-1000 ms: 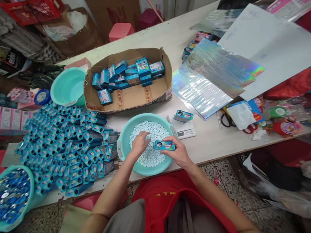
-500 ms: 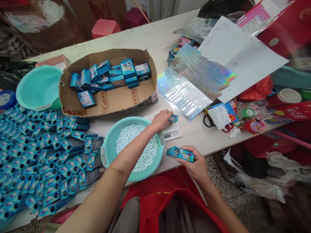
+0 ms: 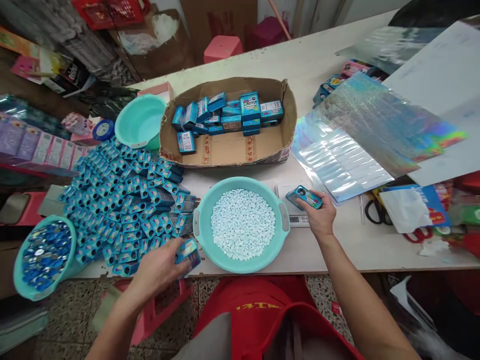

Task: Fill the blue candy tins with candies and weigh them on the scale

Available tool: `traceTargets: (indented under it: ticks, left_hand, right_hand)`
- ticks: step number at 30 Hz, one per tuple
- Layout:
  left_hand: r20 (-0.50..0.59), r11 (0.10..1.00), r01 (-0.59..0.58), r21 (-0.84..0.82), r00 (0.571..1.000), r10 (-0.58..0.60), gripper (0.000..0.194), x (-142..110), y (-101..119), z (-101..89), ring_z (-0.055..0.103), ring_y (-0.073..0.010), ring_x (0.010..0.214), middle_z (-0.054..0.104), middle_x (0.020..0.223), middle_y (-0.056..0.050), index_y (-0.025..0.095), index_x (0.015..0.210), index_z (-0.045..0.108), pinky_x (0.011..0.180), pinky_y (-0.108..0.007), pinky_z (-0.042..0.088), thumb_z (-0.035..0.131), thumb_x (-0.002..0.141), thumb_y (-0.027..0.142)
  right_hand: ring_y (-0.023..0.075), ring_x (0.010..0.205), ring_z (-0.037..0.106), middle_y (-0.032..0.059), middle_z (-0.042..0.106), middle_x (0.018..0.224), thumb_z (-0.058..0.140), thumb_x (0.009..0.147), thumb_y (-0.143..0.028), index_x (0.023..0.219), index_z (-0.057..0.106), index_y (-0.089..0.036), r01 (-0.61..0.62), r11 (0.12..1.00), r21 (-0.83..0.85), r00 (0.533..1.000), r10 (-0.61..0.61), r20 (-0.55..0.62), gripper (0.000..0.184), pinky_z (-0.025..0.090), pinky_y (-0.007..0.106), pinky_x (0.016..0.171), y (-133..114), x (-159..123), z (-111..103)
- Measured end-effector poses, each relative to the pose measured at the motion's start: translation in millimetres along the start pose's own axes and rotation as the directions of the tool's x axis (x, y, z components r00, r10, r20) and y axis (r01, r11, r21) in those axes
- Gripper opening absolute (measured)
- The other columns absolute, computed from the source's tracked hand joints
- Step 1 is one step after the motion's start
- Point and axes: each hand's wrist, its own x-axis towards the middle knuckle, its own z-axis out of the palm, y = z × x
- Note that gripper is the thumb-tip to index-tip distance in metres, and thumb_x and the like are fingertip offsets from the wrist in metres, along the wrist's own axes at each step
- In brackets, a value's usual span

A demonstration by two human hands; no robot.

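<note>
My left hand (image 3: pixel 161 267) is closed around a small blue candy box (image 3: pixel 188 256), at the table's front edge between the standing rows and the basin. On the right, the fingers of my right hand (image 3: pixel 321 214) grip another blue candy box (image 3: pixel 304 197), whose top has a dark round hole. That box is at the small white digital scale (image 3: pixel 296 221); whether it rests its weight there I cannot tell. A turquoise basin (image 3: pixel 204 200) between my hands holds many pale candies (image 3: pixel 243 222). Tightly packed blue boxes with round holes (image 3: pixel 123 205) stand to the left.
Behind the basin, a cardboard tray (image 3: pixel 228 150) holds several blue boxes. An empty turquoise basin (image 3: pixel 138 122) stands beside it. A tub (image 3: pixel 71 250) of shiny blue-silver discs is at far left. Holographic sheets (image 3: pixel 345 160), black-handled scissors (image 3: pixel 375 212) and red-handled scissors (image 3: pixel 416 235) lie right.
My left hand has carried the box from the scale across to the left of the basin. My right hand has moved its box forward to the scale. The camera view has swung left.
</note>
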Motion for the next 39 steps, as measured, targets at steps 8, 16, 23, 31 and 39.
traceTargets:
  ticks: [8,16,23,31,39]
  left_hand:
    - [-0.258,0.962,0.192,0.193,0.956,-0.139,0.035,19.6,-12.1,103.4,0.056,-0.028,0.097,0.059,0.104,-0.015,0.014,0.114,0.054,0.069,-0.032,0.043,0.034,0.09,0.029]
    - [-0.346,0.99,0.136,0.043,0.931,-0.113,0.037,35.4,-22.7,70.1,0.059,-0.025,0.091,0.061,0.104,-0.009,0.021,0.111,0.056,0.065,-0.031,0.042,0.032,0.092,0.042]
    - [-0.412,0.97,-0.242,0.009,0.883,0.224,0.034,89.2,62.3,25.5,0.06,-0.0224,0.097,0.064,0.105,-0.009,0.019,0.108,0.06,0.072,-0.028,0.042,0.035,0.092,0.034]
    - [0.075,0.885,-0.464,0.041,0.885,0.46,0.033,124.6,138.0,77.5,0.053,-0.0248,0.109,0.057,0.118,-0.01,0.021,0.12,0.053,0.079,-0.032,0.043,0.046,0.088,0.03]
    - [0.227,0.825,-0.42,-0.379,0.822,0.522,0.009,125.9,127.5,89.4,0.057,-0.0186,0.077,0.059,0.079,-0.004,0.017,0.085,0.057,0.068,-0.029,0.042,0.053,0.078,0.02]
  right_hand:
    - [0.0225,0.108,0.055,0.0123,0.055,0.121,0.07,0.068,-0.046,0.114,0.052,-0.02,0.076,0.995,0.066,0.997,-0.076,0.0,0.056,0.046,0.042,0.091,5.1,-2.8,-16.0]
    - [0.0193,0.092,0.059,0.0111,0.061,0.106,0.062,0.073,-0.049,0.103,0.057,-0.015,-0.079,0.996,0.039,0.973,0.086,-0.213,0.046,0.047,0.038,0.083,28.1,-20.5,-64.3]
    - [0.0202,0.09,0.06,0.0113,0.065,0.098,0.069,0.066,-0.045,0.095,0.06,-0.015,-0.164,0.983,0.084,0.956,0.179,-0.232,0.043,0.047,0.038,0.082,41.3,-35.5,-80.2]
    - [0.0217,0.089,0.062,0.0115,0.067,0.096,0.07,0.065,-0.043,0.091,0.062,-0.015,-0.217,0.971,0.103,0.951,0.234,-0.205,0.04,0.048,0.041,0.083,49.5,-42.3,-98.1]
    - [0.0228,0.1,0.059,0.0117,0.063,0.111,0.072,0.067,-0.043,0.107,0.059,-0.018,-0.102,0.993,0.051,0.994,0.101,0.032,0.049,0.048,0.041,0.087,31.2,-20.4,-50.4]
